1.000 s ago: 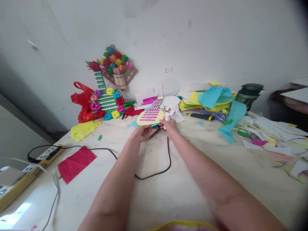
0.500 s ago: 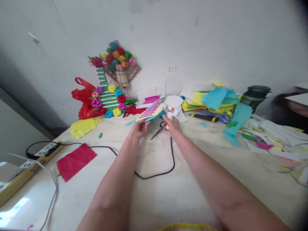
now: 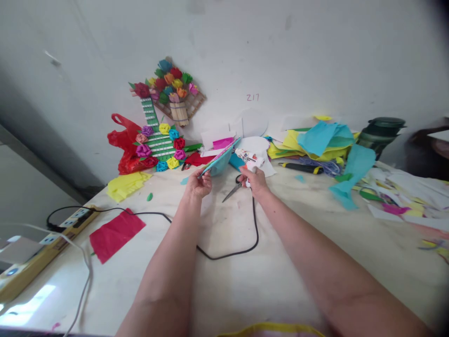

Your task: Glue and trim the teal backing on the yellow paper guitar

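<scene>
My left hand (image 3: 198,183) pinches the near edge of a paper craft piece (image 3: 220,160), tilted up so its blue underside faces me and a strip of its yellow and purple top shows along the upper edge. My right hand (image 3: 257,179) is closed round a white glue gun (image 3: 249,160), whose nozzle points left toward the piece. The gun's black cord (image 3: 245,234) loops back across the table. Scissors (image 3: 232,190) lie on the table between my two hands.
A flower-covered craft (image 3: 158,140) and a red plastic bag (image 3: 123,145) stand against the wall. Yellow paper (image 3: 126,185) and red paper (image 3: 116,234) lie at left near a power strip (image 3: 66,223). Piles of coloured paper (image 3: 322,140), a yellow-handled tool (image 3: 300,167) and a dark green container (image 3: 379,133) fill the right.
My left hand has lifted and tipped the craft piece from lying flat with its yellow top up to standing on edge with its blue underside showing. The glue gun stayed beside it.
</scene>
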Demonstrator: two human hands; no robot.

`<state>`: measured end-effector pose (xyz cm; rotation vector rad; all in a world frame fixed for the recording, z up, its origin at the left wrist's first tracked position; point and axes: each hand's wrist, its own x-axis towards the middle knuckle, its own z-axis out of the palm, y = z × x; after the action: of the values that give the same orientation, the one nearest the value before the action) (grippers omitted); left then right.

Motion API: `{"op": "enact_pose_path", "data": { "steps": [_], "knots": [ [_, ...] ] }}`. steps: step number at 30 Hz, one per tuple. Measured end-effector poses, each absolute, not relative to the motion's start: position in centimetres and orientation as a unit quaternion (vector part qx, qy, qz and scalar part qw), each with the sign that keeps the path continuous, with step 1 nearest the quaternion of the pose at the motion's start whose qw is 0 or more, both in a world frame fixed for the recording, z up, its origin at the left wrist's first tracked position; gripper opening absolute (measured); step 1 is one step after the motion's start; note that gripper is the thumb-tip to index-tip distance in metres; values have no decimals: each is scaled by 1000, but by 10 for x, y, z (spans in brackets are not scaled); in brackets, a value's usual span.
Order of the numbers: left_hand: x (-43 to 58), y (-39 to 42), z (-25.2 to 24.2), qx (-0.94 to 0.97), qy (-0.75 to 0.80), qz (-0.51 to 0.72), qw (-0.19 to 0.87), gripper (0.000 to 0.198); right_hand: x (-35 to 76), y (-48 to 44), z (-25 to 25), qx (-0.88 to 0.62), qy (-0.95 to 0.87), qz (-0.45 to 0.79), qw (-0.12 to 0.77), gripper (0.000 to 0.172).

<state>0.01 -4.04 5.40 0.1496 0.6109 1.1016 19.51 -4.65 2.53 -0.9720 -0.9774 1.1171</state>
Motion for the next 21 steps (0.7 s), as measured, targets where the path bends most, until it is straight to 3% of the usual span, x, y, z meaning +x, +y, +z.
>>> {"op": "enact_pose_path", "data": {
  "steps": [14,21],
  "knots": [
    [17,-44,52,192,375,606,675,17,200,-49,28,-372,-451,494,644,24],
    [0,-47,61,268,424,594,629,18,201,-47,27,-368,-468,512,619,24]
  ]
}}
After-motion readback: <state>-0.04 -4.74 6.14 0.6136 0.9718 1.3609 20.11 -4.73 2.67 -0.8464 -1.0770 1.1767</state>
